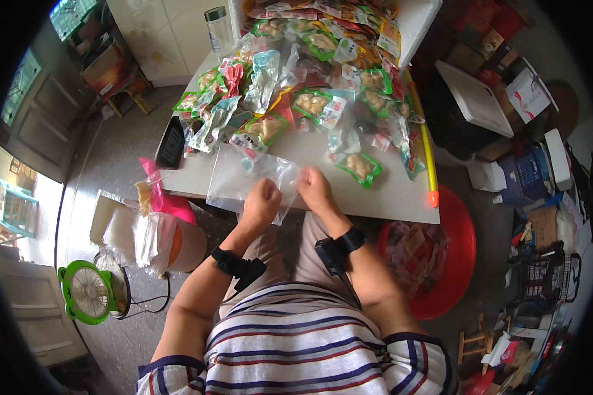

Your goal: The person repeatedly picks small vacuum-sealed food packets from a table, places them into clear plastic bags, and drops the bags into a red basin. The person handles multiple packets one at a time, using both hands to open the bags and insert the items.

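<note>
A clear plastic bag spreads over the table's front edge, between me and the snack packets. My left hand is closed on its lower side. At the bag's right end, my right hand pinches the film with thumb and fingers. Just beyond the bag lies a green-edged vacuum packet of pale food. Another green-edged packet rests to the right of my right hand. The fingertips of both hands are partly hidden from above.
Many sealed packets spill from a white foam box onto the table. A phone lies at the left edge, a yellow stick along the right. Below stand a red basin holding packets, a bin and a green fan.
</note>
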Demonstrator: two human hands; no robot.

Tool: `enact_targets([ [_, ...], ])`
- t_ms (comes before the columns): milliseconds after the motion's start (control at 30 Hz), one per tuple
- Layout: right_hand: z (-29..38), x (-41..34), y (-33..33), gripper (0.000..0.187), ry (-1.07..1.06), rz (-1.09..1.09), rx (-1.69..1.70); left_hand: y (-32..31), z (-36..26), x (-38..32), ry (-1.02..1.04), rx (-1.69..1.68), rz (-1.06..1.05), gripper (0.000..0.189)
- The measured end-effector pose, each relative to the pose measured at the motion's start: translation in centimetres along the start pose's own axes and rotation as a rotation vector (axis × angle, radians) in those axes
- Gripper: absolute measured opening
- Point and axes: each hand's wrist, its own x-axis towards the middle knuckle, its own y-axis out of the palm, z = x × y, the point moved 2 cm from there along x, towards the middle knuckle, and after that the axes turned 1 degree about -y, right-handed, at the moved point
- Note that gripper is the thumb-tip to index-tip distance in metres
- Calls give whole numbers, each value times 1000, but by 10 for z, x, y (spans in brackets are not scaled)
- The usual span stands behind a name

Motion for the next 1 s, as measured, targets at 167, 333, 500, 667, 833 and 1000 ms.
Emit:
enact_targets([
  [167,18,-8,-4,15,-251,85,-366,13,-16,-12,244,370,38,19],
  [333,40,2,-46,18,-531,-144,-715,16,-18,-12,282,392,61,28],
  [500,42,7,-96,30,-284,-203,-1160,15,-14,-7,311,284,71,28],
  [667,41,-6,-101,34,-106,54,-786,18,-11,-5,246,281,39,26],
  [833,47,-1,-103,47,-295,-20,-777,22,-10,-5,290,256,-5,24],
  [1000,51,5,-92,57,-296,29,-808,22,-7,-3,353,249,-11,23],
])
